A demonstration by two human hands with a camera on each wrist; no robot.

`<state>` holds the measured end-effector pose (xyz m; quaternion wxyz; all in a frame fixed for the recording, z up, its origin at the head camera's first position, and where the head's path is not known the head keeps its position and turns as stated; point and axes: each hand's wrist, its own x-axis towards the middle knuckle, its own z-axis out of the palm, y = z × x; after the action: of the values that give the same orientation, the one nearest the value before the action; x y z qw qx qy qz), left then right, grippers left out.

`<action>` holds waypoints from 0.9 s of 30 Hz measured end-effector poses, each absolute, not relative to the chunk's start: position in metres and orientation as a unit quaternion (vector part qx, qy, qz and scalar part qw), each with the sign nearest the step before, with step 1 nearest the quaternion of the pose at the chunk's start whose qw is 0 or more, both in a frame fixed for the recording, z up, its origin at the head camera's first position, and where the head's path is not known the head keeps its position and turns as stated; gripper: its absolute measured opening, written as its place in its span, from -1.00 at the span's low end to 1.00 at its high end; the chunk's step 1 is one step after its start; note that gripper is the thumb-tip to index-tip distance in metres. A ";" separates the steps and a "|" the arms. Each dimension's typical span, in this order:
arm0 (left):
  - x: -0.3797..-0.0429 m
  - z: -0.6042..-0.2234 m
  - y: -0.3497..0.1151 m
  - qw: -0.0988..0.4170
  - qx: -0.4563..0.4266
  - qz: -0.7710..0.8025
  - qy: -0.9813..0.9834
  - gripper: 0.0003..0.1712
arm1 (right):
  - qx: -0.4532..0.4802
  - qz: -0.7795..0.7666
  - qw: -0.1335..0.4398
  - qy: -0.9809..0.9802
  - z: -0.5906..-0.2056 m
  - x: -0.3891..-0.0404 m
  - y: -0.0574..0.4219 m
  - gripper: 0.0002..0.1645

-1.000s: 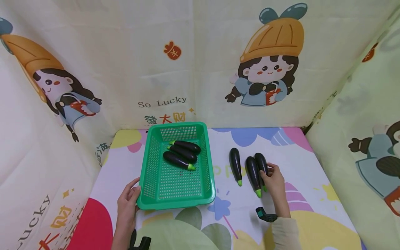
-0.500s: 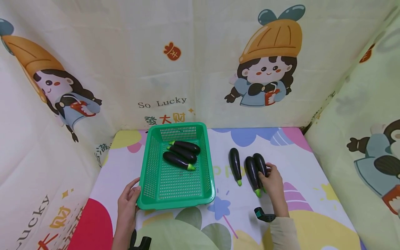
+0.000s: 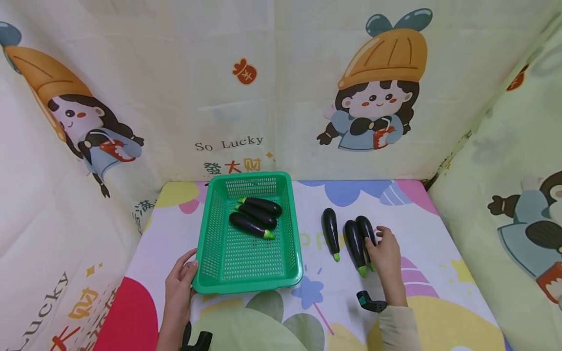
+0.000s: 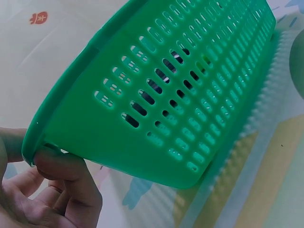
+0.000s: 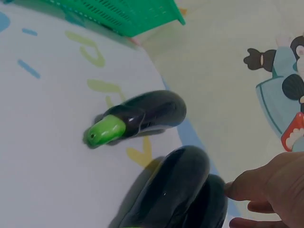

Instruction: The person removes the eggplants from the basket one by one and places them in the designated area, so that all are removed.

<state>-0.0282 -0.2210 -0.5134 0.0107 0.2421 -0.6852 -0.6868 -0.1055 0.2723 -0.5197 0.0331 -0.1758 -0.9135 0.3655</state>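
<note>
My left hand (image 3: 179, 280) grips the near left corner of a green plastic basket (image 3: 297, 239), its fingers curled at the rim in the left wrist view. Inside the basket lie three dark eggplants (image 3: 249, 225) with green stem ends. Three more rest on the cloth to its right: one eggplant (image 3: 330, 233) alone, and a pair side by side, the left eggplant (image 3: 353, 243) and the right eggplant (image 3: 365, 227). Beside that right one is my right hand (image 3: 387, 256), fingers spread. Its thumb (image 5: 240, 186) tip is right at the eggplant's side in the right wrist view.
A patterned cloth (image 3: 325, 312) covers the table. Printed fabric walls (image 3: 298, 97) stand at the back and both sides. Each wrist wears a black camera mount, such as the right mount (image 3: 372, 302).
The right eggplant has shifted slightly left, closer to the one beside it. My right hand's fingers have come away from it. My left hand and the basket stay put.
</note>
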 end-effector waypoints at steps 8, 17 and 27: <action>-0.028 -0.512 -0.222 0.006 0.242 -0.687 -0.685 -0.42 | -0.159 0.372 0.051 -0.913 -0.502 -0.107 0.258 -0.31; -0.028 -0.511 -0.221 0.003 0.242 -0.682 -0.690 -0.40 | -0.121 0.376 0.054 -0.917 -0.495 -0.109 0.236 -0.33; -0.028 -0.510 -0.219 0.010 0.247 -0.679 -0.692 -0.42 | -0.099 0.382 0.075 -0.916 -0.494 -0.116 0.223 -0.36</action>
<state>-0.0284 -0.2193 -0.5104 0.0098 0.2472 -0.6917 -0.6785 -0.1158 0.2233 -0.4942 0.0750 -0.0989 -0.9158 0.3819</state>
